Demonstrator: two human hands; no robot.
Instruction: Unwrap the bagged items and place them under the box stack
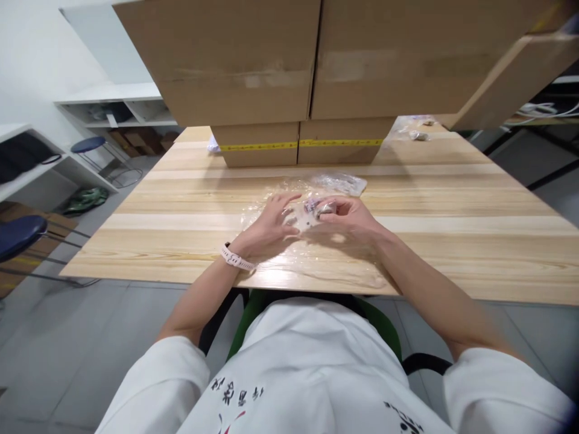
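Note:
Clear plastic film (335,259) is spread over the wooden table in front of me. On it lies a small white piece with dark dots (306,223), with a small purple-printed item (311,205) by its upper side. My left hand (274,223) curves around the left of the white piece, thumb and fingers apart; whether the fingertips touch it I cannot tell. Between the thumb and fingers of my right hand (350,218) is a small greyish, shiny lump (326,208), held just right of the white piece. Its exact kind is too small to make out.
Behind the film lies a crumpled clear plastic bag (341,182). Large cardboard boxes (226,66) rise at the table's back, above smaller boxes with yellow tape (260,154). Small wrapped items (420,135) lie at the back right. Blue stools (22,236) stand left of the table (488,229).

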